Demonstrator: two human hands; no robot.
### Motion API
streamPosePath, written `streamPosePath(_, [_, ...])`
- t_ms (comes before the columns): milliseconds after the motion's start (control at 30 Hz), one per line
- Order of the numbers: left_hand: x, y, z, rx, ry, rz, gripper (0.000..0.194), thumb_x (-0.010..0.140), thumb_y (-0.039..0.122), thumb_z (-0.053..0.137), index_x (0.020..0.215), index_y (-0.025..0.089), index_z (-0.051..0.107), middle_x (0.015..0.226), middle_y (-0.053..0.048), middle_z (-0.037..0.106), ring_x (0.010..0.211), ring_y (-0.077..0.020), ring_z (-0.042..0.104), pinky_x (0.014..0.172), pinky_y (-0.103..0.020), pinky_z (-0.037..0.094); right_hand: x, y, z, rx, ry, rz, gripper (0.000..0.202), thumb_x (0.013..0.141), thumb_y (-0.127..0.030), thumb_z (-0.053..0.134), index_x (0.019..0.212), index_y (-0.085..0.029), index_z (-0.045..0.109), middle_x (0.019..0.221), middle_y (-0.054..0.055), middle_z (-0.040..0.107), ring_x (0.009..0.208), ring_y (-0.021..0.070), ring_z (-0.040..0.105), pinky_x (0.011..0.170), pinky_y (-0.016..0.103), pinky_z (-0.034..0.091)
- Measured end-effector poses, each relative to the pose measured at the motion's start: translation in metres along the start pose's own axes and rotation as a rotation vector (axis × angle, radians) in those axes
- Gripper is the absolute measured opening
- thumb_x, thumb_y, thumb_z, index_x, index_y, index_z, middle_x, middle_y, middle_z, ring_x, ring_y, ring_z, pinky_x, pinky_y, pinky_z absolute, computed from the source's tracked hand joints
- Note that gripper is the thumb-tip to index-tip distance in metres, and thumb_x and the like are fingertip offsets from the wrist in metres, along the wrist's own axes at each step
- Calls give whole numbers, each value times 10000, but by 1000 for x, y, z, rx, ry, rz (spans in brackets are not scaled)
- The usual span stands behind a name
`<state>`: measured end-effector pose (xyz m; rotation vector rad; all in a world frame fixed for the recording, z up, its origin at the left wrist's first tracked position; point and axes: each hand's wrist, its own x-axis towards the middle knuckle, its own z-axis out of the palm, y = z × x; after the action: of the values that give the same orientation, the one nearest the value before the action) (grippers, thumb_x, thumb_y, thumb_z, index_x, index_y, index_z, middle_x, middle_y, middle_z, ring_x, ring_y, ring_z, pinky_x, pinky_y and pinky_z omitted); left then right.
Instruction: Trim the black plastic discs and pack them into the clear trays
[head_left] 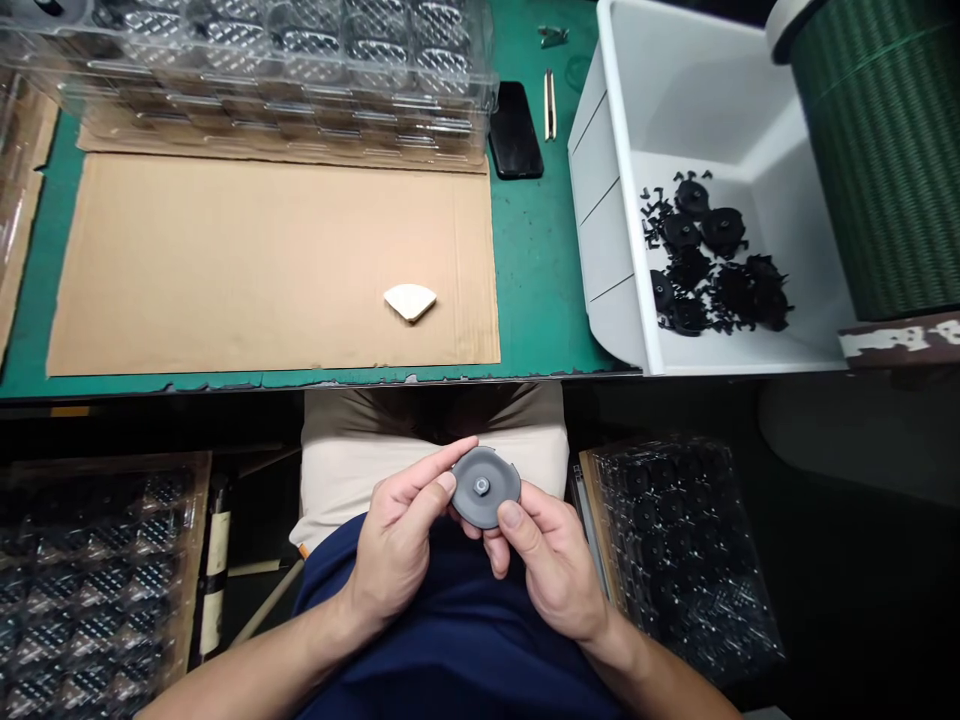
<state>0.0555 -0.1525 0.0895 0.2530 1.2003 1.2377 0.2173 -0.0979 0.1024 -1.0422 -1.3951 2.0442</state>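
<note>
A round dark grey plastic disc [495,475] with a small hub at its centre is held above my lap, its dished face turned up. My left hand [394,535] grips its left edge, thumb on the rim and fingers beneath. From the right, my right hand [555,560] pinches the lower right rim between thumb and fingers. On the cardboard sheet [247,260] in front of me lies a small pale fan-shaped piece [410,301]. Both hands are below the bench's front edge, apart from that piece.
Stacked clear plastic trays [300,80] stand at the back left. A black phone [515,130] and tweezers [550,105] lie beside them. The white bin [619,200] holds black discs and small scraps. More trays of parts flank my legs: left trays [97,580], right trays [682,550].
</note>
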Motion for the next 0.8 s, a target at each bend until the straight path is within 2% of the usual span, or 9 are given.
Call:
streamPosePath(333, [-5,-2,-1,66,-3,94,393,1029,371,626,1382,224,720,987,-41,809,757,-133,686,775,-245,564,1,1,-2,90,-26,2,369,1138,-432,492,942,-170,664,701,-4,602,587,119,500,655,278,425])
streamPosePath(600, [-5,-3,2,56,-22,100,392,1011,350,656,1381,229,702,959,-31,777,775,-128,684,769,-228,571,-2,2,-1,-95,11,-47,346,1134,-421,493,967,-187,684,724,5,631,619,133,566,663,276,453])
streamPosePath(800, [-4,-5,16,-13,3,95,394,971,321,703,1351,218,687,942,-16,736,683,-98,653,641,-194,563,-4,4,-1,-228,51,-105,323,1123,-394,502,922,-205,669,674,-9,613,663,152,599,664,269,455])
